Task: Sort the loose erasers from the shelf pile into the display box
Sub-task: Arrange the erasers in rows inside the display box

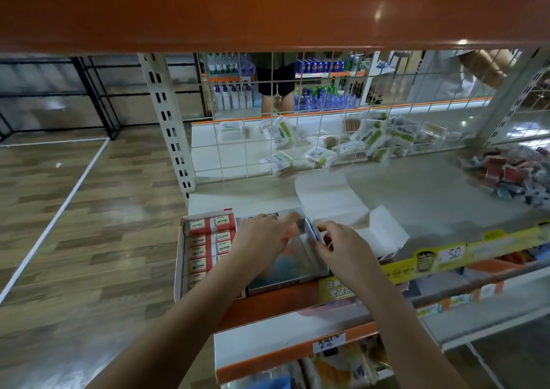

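Here, right fingers [326, 227] pinch a blurred eraser [313, 231]; left fingers' [284, 221] state is unclear.

Both bare forearms are reaching forward to the grey open display box [300, 259]. The left grip [262, 237] is resting on its left side, fingers stretched out; the right grip [342, 249], at its right wall, is pinching a small blue-and-white eraser [313, 231].

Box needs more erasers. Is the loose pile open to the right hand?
Probably yes: only a box flap and bare shelf separate the right hand from the pile, though it holds an eraser.
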The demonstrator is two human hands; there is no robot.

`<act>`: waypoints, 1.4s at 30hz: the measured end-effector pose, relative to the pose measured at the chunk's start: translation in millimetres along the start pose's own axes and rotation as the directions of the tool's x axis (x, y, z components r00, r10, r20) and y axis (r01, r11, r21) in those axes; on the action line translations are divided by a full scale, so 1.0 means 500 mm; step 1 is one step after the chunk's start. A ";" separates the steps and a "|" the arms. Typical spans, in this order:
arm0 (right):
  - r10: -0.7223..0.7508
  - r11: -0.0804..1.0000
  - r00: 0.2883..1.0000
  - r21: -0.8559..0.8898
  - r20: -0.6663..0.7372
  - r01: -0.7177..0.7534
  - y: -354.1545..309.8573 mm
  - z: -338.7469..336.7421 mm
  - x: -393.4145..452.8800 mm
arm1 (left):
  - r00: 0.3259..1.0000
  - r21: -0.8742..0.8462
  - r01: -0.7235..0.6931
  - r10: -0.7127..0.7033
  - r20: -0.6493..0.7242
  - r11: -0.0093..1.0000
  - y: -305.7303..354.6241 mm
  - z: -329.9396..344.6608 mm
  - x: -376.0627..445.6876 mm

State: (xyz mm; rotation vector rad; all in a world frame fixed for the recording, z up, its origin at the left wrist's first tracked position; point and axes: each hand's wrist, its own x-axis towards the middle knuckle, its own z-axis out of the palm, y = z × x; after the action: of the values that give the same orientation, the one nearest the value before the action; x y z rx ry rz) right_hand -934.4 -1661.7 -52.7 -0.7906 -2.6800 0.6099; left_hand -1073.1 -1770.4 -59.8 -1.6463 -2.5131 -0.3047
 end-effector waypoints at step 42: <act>-0.018 1.000 1.000 -0.020 -0.016 0.018 -0.003 0.011 -0.013 | 0.980 0.097 -0.183 0.174 0.094 0.978 -0.026 -0.037 0.034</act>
State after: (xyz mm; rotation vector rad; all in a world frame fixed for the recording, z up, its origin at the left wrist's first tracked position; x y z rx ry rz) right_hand -932.0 -1668.2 -57.6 -0.7728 -2.6791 0.5708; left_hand -1091.8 -1764.6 -39.5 -1.8618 -2.3705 -0.0835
